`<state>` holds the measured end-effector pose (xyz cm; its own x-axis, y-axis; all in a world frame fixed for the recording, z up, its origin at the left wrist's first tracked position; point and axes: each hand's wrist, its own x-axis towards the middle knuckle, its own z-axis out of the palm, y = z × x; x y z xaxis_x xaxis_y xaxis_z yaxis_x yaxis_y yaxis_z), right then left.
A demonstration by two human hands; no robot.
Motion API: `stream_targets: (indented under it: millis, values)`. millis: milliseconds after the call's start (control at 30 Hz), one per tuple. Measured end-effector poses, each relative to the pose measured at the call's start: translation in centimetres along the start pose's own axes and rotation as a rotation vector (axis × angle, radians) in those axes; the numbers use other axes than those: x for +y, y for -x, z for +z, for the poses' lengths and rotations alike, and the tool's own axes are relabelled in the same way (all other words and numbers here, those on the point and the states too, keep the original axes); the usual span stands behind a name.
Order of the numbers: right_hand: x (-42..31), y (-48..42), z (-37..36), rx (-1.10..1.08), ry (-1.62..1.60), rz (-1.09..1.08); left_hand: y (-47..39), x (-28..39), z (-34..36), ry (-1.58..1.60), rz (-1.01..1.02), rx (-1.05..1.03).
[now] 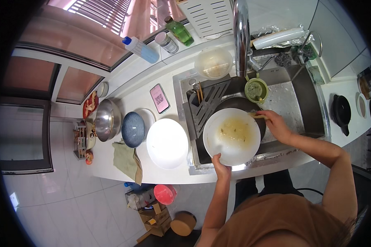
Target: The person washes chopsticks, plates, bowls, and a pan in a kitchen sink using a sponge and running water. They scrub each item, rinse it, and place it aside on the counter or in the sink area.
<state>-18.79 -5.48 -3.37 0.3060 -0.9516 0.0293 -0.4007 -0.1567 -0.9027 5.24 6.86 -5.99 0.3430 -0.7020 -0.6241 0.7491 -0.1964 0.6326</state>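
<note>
My left hand [221,168] grips the near rim of a large white bowl [211,137], thumb on the inside. Yellowish liquid with small bits of food lies in the bowl, which is over the left part of the stainless steel sink [310,105]. At the bowl's right rim, my right hand [277,125] pinches a small yellowish piece [258,116], perhaps a scrubbing pad or cloth. A dark round pan [235,103] shows partly beneath the bowl. Just behind stands a green strainer [256,90], below the chrome faucet [241,40].
Left on the counter are a white plate [167,143], a blue speckled bowl [133,129], a steel basin [106,120], a green cloth [126,159] and a smartphone [159,98]. A plastic bowl [213,63] stands behind the slotted drain tray [211,102]. A black lid [341,114] lies right.
</note>
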Motion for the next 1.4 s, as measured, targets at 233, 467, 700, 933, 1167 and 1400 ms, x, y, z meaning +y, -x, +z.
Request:
stream_targets:
  millis: [233, 467, 700, 933, 1167, 1400]
  values:
    - [0.9, 0.6, 2.5, -0.048, -0.607, 0.635, -1.4, -1.9, -3.2, 0.006, -0.040, -0.036]
    - [2.9, -0.8, 6.0, 0.216, -0.454, 0.437, -0.6, -2.2, -2.2, -0.020, 0.113, -0.074]
    - [2.1, 0.6, 8.2, 0.358, -0.583, 0.359, -1.3, -2.7, -3.3, 0.021, 0.111, -0.075]
    - [3.3, -1.0, 7.0, 0.294, -0.415, 0.321, -1.9, -3.0, -4.1, 0.016, 0.047, -0.058]
    - [3.4, -0.2, 6.6, 0.260, -0.357, 0.300, -2.2, -3.1, -5.3, 0.005, -0.006, -0.088]
    - [2.9, -0.6, 5.8, 0.175, -0.399, 0.367, -0.9, -2.0, -3.3, -0.032, 0.057, -0.104]
